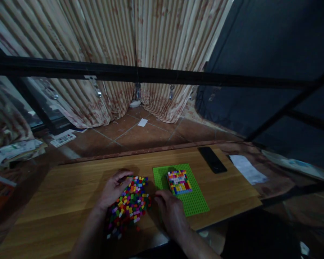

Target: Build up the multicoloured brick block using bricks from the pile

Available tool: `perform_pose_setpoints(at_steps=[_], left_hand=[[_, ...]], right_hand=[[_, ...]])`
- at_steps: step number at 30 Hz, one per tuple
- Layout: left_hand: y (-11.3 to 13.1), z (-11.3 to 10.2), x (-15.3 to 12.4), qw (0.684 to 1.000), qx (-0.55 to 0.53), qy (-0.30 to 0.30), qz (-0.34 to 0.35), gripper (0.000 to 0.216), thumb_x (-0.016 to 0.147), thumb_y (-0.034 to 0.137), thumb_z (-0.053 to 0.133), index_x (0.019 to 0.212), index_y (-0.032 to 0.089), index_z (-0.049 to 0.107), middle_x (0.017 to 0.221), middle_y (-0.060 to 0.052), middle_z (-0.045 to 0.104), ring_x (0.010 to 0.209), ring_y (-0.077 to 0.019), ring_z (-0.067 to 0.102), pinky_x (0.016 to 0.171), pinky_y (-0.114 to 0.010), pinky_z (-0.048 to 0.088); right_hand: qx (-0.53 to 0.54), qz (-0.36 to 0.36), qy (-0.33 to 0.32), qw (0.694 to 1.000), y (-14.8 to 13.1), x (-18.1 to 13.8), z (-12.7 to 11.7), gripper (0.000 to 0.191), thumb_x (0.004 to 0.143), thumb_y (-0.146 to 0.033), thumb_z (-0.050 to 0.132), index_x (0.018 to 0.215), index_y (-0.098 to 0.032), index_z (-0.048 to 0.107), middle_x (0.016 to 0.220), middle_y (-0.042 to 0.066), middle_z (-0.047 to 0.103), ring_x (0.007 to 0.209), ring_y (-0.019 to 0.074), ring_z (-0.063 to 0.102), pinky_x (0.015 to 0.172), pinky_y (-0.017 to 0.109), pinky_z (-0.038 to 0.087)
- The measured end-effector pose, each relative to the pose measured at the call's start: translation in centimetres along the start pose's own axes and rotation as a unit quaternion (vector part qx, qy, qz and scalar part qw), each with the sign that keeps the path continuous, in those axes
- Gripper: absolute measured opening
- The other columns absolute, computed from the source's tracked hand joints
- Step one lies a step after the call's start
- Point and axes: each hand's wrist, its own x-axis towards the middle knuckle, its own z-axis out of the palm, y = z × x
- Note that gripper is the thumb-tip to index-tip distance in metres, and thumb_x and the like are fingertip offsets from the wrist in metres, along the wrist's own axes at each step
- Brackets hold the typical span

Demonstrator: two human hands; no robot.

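Observation:
A loose pile of small multicoloured toy bricks (pixel 131 203) lies on the wooden table. My left hand (pixel 113 189) rests at the pile's upper left edge, fingers curved and thumb apart from them, with nothing visible in its grasp. Right of the pile, my right hand (pixel 172 212) has its thumb and forefinger closed together beside the green baseplate (pixel 196 196). Whatever those fingertips hold, if anything, is too small and dark to make out. On the baseplate stands a block of joined multicoloured bricks (pixel 179 181), just beyond my right hand.
A black phone (pixel 212 159) lies near the back right of the wooden table (pixel 56 201). White paper (pixel 248 169) lies past the table's right end. Behind are a dark metal rail (pixel 156 75) and striped curtains (pixel 105 36). Papers (pixel 63 138) lie on the tiled floor.

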Motion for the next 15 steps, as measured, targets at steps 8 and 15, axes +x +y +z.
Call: perform_pose_setpoints(at_steps=[8, 15], left_hand=[[-0.4, -0.2, 0.3, 1.000, 0.009, -0.009, -0.022, 0.043, 0.080, 0.054, 0.062, 0.108, 0.022, 0.072, 0.109, -0.007, 0.073, 0.102, -0.0239, 0.067, 0.093, -0.037, 0.051], [0.1, -0.2, 0.4, 1.000, -0.001, -0.001, -0.023, 0.044, 0.078, 0.055, 0.064, 0.105, 0.021, 0.072, 0.107, -0.006, 0.074, 0.101, -0.0236, 0.067, 0.096, -0.037, 0.051]], right_hand=[[0.029, 0.084, 0.123, 0.988, 3.5, 1.5, -7.4, 0.025, 0.089, -0.028, 0.051, 0.100, -0.021, 0.072, 0.097, 0.008, 0.073, 0.088, 0.0216, 0.068, 0.079, 0.032, 0.053], [-0.018, 0.114, 0.153, 0.981, 5.4, 3.2, -8.3, 0.031, 0.087, -0.028, 0.047, 0.100, -0.018, 0.073, 0.095, 0.010, 0.072, 0.082, 0.0209, 0.068, 0.075, 0.032, 0.052]])
